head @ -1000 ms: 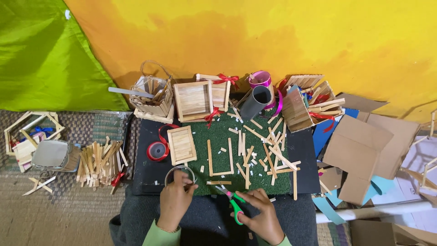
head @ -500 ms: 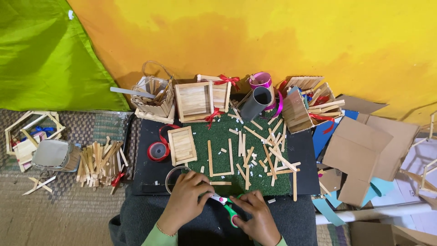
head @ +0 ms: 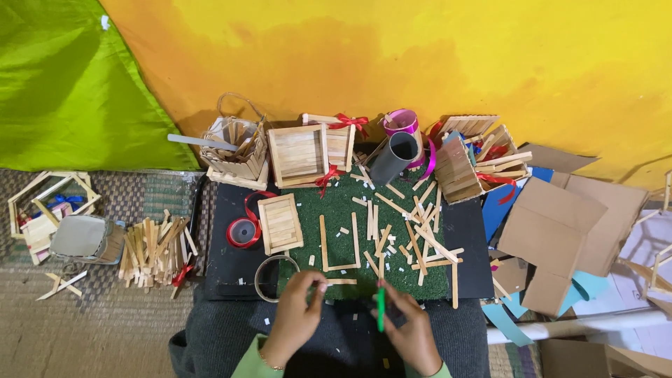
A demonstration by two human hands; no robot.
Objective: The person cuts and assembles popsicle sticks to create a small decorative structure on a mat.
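Note:
My left hand (head: pixel 294 323) is low in the middle, its fingertips pinched on a small pale wooden stick piece (head: pixel 325 285) at the near edge of the green grass mat (head: pixel 343 203). My right hand (head: pixel 414 337) grips a green-handled cutting tool (head: pixel 380 308), held upright just right of the left fingertips. On the mat, loose flat wooden sticks (head: pixel 416 234) lie scattered beside a U-shaped frame of sticks (head: pixel 339 245). A short stick (head: pixel 344 281) lies beside my left fingers.
A black board (head: pixel 224 269) carries a red ribbon roll (head: pixel 243 232), a tape ring (head: pixel 266 276) and a stick panel (head: pixel 280 222). Stick boxes (head: pixel 297 154), a grey tube (head: pixel 392 158), cardboard pieces (head: pixel 553 224) and a stick pile (head: pixel 154 248) surround it.
My left hand has shifted right and its fingers have closed on a small stick piece. My right hand has turned the green tool from slanted to upright.

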